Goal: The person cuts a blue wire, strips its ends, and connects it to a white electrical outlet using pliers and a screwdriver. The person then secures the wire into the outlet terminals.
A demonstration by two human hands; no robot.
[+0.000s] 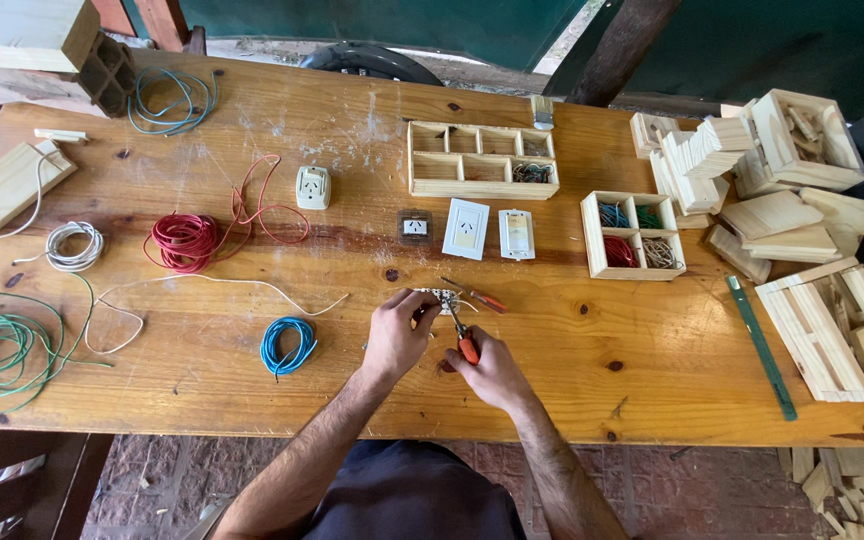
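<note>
Currently left hand [399,330] pins a small white socket part [438,298] to the desk [572,340] mid-front; right hand [490,372] is clamped on orange-handled pliers [464,340] touching it. Screwdriver [476,295] just beside.

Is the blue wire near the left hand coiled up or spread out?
Coiled. The blue wire lies in a tight round loop on the wooden table, beside the left hand, with only a short end sticking out.

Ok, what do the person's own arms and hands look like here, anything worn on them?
Both forearms are bare with visible hair; no sleeves reach into view. The left hand and right hand are bare too: no gloves, and no watch, ring or wristband that I can make out. Below the arms, dark navy clothing shows.
</note>
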